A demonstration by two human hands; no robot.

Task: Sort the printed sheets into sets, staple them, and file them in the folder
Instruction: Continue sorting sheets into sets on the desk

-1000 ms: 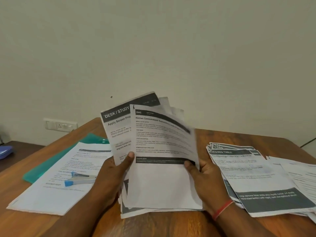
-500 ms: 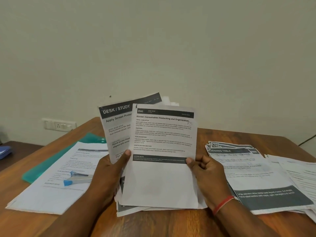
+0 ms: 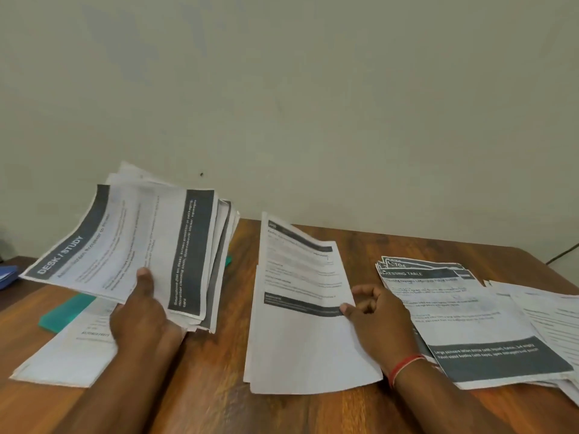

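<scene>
My left hand point(image 3: 141, 311) grips a thick stack of printed sheets point(image 3: 134, 245), held above the table's left side and turned sideways; its top page reads "DESK / STUDY". My right hand point(image 3: 376, 317) pinches the right edge of a small set of sheets point(image 3: 297, 308) whose lower part lies on the wooden table point(image 3: 219, 386) in the middle while the top end is lifted. The green folder point(image 3: 67, 311) lies at the left, mostly hidden under the stack and a white sheet point(image 3: 72, 352). The stapler is hidden.
A pile of sheets headed "DRESSING TABLE" point(image 3: 463, 321) lies right of my right hand, with more loose pages point(image 3: 551, 314) at the far right edge. A blue object point(image 3: 7, 274) sits at the far left on a lower surface. A wall stands behind the table.
My hands moved apart. The left swung the thick stack left and turned it sideways; the right carried the front sheets away and lowered them onto the table's middle.
</scene>
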